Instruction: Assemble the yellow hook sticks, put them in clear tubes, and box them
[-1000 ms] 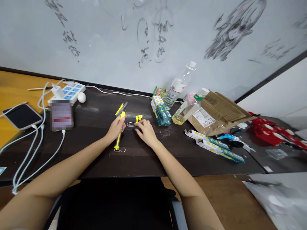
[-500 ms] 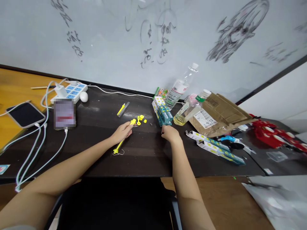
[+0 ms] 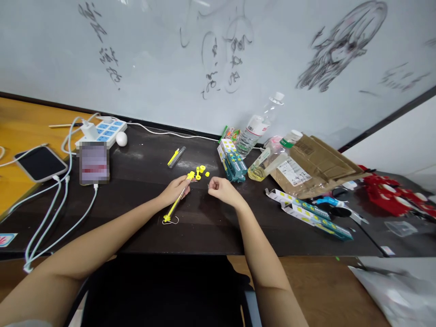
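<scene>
Between the fingers of my left hand (image 3: 174,191) is a thin yellow rod (image 3: 175,205), slanting down to the left, with a white loop of string at its lower end. My right hand (image 3: 221,189) is closed in a pinch above the dark table, right of the rod; what it holds is too small to make out. Just beyond my left fingertips lie several small yellow parts (image 3: 202,169). Farther back is a clear tube with a yellow piece (image 3: 176,157). Teal and white boxes (image 3: 233,161) stand behind my right hand.
Two bottles (image 3: 254,131) and a cardboard parcel (image 3: 306,165) are at the back right, with opened long boxes (image 3: 309,213) in front. On the left are a power strip (image 3: 111,131), phones and white cables (image 3: 59,209). A whiteboard (image 3: 153,68) rises behind.
My right hand has moved left, away from the teal boxes, towards the small yellow parts. My left hand keeps its hold on the rod. The view has shifted slightly.
</scene>
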A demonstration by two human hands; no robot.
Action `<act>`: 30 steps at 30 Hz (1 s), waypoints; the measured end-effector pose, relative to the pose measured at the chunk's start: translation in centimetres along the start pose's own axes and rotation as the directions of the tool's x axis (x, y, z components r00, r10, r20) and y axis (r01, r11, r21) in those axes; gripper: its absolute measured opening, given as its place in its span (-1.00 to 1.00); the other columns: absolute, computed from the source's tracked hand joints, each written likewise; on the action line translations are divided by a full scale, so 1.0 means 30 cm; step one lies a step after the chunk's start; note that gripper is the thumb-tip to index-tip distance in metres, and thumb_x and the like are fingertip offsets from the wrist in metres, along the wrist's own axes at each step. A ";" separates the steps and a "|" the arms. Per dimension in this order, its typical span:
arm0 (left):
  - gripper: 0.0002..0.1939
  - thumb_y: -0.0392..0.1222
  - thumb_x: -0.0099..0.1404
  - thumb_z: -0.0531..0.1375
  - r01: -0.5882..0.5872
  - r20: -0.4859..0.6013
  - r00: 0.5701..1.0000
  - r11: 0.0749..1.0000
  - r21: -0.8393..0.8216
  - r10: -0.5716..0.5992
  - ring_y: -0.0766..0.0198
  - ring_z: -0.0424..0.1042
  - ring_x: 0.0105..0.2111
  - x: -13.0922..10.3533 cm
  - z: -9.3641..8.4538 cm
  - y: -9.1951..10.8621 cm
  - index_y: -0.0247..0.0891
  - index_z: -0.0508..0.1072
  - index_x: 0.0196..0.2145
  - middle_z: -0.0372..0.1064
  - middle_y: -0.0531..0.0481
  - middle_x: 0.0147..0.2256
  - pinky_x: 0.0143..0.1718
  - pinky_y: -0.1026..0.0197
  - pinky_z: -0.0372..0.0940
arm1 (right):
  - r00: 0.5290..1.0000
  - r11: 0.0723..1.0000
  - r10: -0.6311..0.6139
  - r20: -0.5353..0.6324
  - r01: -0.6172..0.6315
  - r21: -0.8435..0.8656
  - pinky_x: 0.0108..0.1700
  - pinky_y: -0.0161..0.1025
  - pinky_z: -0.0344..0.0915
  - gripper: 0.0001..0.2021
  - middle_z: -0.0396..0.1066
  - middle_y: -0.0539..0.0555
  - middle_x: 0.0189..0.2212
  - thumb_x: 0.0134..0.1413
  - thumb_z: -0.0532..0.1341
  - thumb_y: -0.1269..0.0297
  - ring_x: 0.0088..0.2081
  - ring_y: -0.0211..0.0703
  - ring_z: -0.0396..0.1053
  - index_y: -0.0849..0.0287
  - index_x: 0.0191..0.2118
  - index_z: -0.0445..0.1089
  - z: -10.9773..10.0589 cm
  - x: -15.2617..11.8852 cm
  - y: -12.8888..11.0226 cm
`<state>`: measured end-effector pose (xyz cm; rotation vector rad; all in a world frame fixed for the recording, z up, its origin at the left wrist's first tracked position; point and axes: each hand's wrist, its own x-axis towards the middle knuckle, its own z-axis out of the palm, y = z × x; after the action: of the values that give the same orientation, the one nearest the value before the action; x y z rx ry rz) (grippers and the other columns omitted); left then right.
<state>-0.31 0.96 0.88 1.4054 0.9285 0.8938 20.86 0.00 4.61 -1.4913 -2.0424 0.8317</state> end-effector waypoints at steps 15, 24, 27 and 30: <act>-0.79 -0.10 0.17 0.21 0.059 0.004 0.998 0.997 -0.046 -0.059 0.47 0.10 -0.81 -0.001 0.002 0.026 -0.30 0.31 -0.38 0.12 0.21 -0.76 -0.77 0.41 0.07 | 0.999 0.664 -0.029 0.037 -0.008 0.748 -0.46 -0.27 0.49 -0.83 0.34 -0.11 -0.50 -0.18 0.19 0.40 -0.55 -0.40 0.35 0.16 -0.45 0.13 0.091 0.023 -0.010; -0.81 -0.09 0.19 0.18 -0.035 0.045 0.999 0.975 0.221 0.025 0.42 0.15 -0.78 -0.026 0.013 0.026 -0.27 0.32 -0.35 0.16 0.20 -0.73 -0.75 0.37 0.09 | 0.973 0.876 -0.142 0.182 0.039 0.480 -0.71 -0.53 0.00 -0.89 0.26 -0.15 -0.58 0.04 0.12 0.28 -0.70 -0.47 0.07 0.15 -0.32 0.16 0.142 0.019 0.013; -0.79 -0.06 0.21 0.17 -0.032 0.050 0.999 0.966 0.256 0.019 0.41 0.15 -0.79 -0.029 0.011 0.031 -0.28 0.32 -0.34 0.16 0.19 -0.74 -0.75 0.36 0.09 | 0.974 0.876 -0.175 0.143 0.087 0.474 -0.65 -0.48 -0.02 -0.81 0.21 -0.15 -0.61 0.14 0.09 0.13 -0.69 -0.45 0.02 0.16 -0.31 0.19 0.144 0.018 0.010; -0.78 -0.04 0.23 0.14 -0.040 0.062 0.998 0.958 0.285 0.023 0.40 0.17 -0.78 -0.026 0.005 0.026 -0.28 0.32 -0.33 0.17 0.19 -0.73 -0.73 0.35 0.09 | 0.979 0.916 -0.202 -0.015 0.195 0.350 -0.53 -0.42 0.08 -0.78 0.21 -0.11 -0.58 0.16 0.09 0.11 -0.60 -0.39 0.11 0.17 -0.32 0.26 0.136 0.017 0.006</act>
<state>-0.47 0.16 1.65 1.6881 1.0229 0.7583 18.05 -0.27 1.62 -1.0653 -1.8980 1.0638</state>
